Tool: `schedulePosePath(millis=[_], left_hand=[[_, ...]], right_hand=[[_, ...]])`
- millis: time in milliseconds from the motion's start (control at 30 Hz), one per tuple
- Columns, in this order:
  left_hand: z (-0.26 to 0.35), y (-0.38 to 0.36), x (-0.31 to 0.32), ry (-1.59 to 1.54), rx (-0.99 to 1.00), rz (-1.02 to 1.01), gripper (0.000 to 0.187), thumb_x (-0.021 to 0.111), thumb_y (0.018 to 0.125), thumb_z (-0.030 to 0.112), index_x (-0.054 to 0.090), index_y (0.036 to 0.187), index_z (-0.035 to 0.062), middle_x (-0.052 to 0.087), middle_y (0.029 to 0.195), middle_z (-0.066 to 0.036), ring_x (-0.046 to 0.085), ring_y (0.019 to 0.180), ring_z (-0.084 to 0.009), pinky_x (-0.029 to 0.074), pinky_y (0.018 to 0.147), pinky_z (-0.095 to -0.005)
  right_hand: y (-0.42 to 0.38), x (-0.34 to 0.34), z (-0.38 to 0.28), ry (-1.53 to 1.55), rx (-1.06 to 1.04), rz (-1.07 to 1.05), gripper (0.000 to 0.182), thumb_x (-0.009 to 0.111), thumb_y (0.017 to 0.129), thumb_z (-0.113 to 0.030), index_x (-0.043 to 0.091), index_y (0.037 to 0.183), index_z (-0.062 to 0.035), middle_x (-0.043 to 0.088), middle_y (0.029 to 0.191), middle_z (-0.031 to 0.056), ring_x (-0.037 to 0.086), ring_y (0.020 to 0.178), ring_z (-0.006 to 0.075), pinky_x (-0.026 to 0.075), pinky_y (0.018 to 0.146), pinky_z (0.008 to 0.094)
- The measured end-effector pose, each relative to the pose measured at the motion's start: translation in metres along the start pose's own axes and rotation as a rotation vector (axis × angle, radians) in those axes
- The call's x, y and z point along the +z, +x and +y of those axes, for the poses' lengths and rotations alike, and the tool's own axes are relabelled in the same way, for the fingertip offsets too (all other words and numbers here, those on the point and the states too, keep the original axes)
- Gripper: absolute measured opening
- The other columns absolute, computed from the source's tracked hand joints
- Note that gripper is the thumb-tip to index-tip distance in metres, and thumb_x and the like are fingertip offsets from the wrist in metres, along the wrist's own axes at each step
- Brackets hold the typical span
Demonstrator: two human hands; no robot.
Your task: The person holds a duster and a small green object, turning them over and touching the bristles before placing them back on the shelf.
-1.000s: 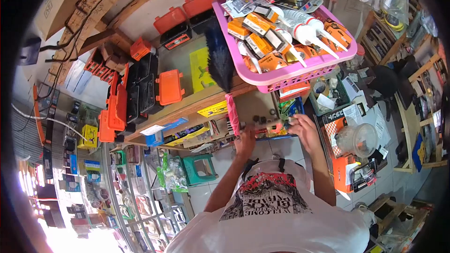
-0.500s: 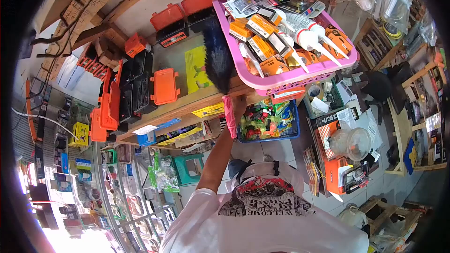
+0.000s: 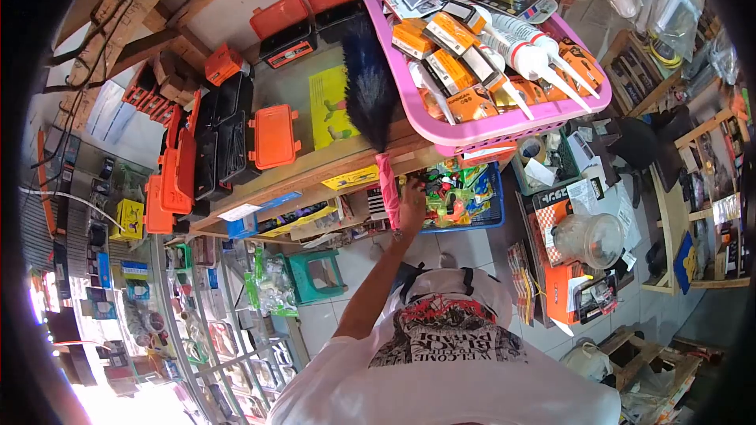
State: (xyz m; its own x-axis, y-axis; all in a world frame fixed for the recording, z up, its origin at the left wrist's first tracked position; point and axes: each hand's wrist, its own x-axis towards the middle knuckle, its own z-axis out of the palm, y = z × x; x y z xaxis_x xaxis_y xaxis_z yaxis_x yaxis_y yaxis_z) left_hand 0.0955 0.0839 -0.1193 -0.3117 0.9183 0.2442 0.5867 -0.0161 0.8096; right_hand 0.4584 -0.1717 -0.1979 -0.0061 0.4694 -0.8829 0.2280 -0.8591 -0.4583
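My left hand [image 3: 411, 206] reaches forward beside a shelf edge, over the near-left side of a blue basket [image 3: 463, 228]. Its fingers look spread, with nothing visible in them. Small colourful packaged items [image 3: 465, 189] fill that basket. Just left of the hand, a feather duster's pink handle [image 3: 387, 189] hangs past the wooden shelf edge, its lower end close to my wrist. The duster's dark feathers [image 3: 366, 98] lie upward across the shelf, against the pink basket [image 3: 449, 140]. My right hand is out of the picture.
Orange-lidded black boxes [image 3: 232, 142] line the shelf [image 3: 315, 169]. Sealant tubes [image 3: 543, 63] and small boxes fill the pink basket. A green stool [image 3: 315, 277] stands on the tiled floor. To the right are a plastic jar [image 3: 589, 242] and papers.
My left hand has come out from behind the duster handle to its right side, and its fingers now show. The duster stays in nearly the same place.
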Motion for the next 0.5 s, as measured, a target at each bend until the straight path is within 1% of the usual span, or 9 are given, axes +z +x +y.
schedulePosePath(millis=[33, 133, 233, 333, 433, 500], left_hand=[[-0.004, -0.008, -0.003, 0.056, 0.017, -0.06, 0.044, 0.058, 0.096, 0.018, 0.05, 0.138, 0.0138, 0.073, 0.104, -0.016, 0.071, 0.083, -0.0386, 0.056, 0.071, -0.051], [-0.009, -0.035, -0.009, 0.037, -0.148, -0.202, 0.034, 0.058, 0.096, 0.021, 0.058, 0.13, 0.0153, 0.074, 0.103, -0.015, 0.072, 0.087, -0.0369, 0.057, 0.072, -0.0491], [-0.015, -0.064, -0.02, 0.01, -0.229, -0.29, 0.028, 0.059, 0.097, 0.023, 0.063, 0.122, 0.0131, 0.074, 0.102, -0.014, 0.073, 0.089, -0.0356, 0.057, 0.073, -0.0469], [-0.035, -0.094, -0.026, 0.012, -0.108, -0.178, 0.02, 0.062, 0.096, 0.017, 0.062, 0.113, 0.0077, 0.073, 0.095, -0.016, 0.072, 0.08, -0.0343, 0.056, 0.067, -0.0454], [-0.049, -0.116, -0.041, 0.153, -0.291, -0.331, 0.021, 0.061, 0.096, 0.023, 0.062, 0.115, 0.0119, 0.074, 0.097, -0.014, 0.074, 0.084, -0.0333, 0.057, 0.072, -0.0445], [-0.061, -0.136, -0.047, 0.066, -0.275, -0.304, 0.022, 0.06, 0.097, 0.026, 0.063, 0.114, 0.0135, 0.074, 0.096, -0.013, 0.074, 0.084, -0.033, 0.057, 0.073, -0.045]], right_hand=[[0.001, 0.001, 0.0, -0.005, 0.003, -0.005, 0.023, 0.059, 0.101, -0.031, 0.065, 0.101, -0.0089, 0.055, 0.088, 0.0003, 0.053, 0.078, 0.0126, 0.046, 0.069, 0.0309], [-0.002, 0.001, -0.003, -0.014, 0.007, -0.009, 0.023, 0.059, 0.101, -0.031, 0.065, 0.101, -0.0089, 0.055, 0.089, 0.0006, 0.053, 0.079, 0.0132, 0.047, 0.07, 0.0313], [-0.004, 0.004, -0.005, -0.01, 0.011, -0.016, 0.024, 0.059, 0.1, -0.032, 0.065, 0.101, -0.0088, 0.055, 0.09, 0.001, 0.054, 0.08, 0.0138, 0.047, 0.071, 0.0317], [-0.003, 0.005, -0.001, -0.014, 0.021, -0.024, 0.024, 0.059, 0.1, -0.032, 0.065, 0.102, -0.0088, 0.056, 0.09, 0.0013, 0.054, 0.081, 0.0143, 0.047, 0.071, 0.032], [0.001, 0.008, 0.0, -0.027, 0.032, -0.033, 0.025, 0.059, 0.1, -0.033, 0.066, 0.102, -0.0088, 0.056, 0.091, 0.0017, 0.054, 0.082, 0.0149, 0.047, 0.072, 0.0324], [0.003, 0.009, 0.001, -0.025, 0.034, -0.036, 0.025, 0.059, 0.099, -0.033, 0.066, 0.102, -0.0088, 0.057, 0.092, 0.0019, 0.054, 0.082, 0.0153, 0.047, 0.073, 0.0326]])
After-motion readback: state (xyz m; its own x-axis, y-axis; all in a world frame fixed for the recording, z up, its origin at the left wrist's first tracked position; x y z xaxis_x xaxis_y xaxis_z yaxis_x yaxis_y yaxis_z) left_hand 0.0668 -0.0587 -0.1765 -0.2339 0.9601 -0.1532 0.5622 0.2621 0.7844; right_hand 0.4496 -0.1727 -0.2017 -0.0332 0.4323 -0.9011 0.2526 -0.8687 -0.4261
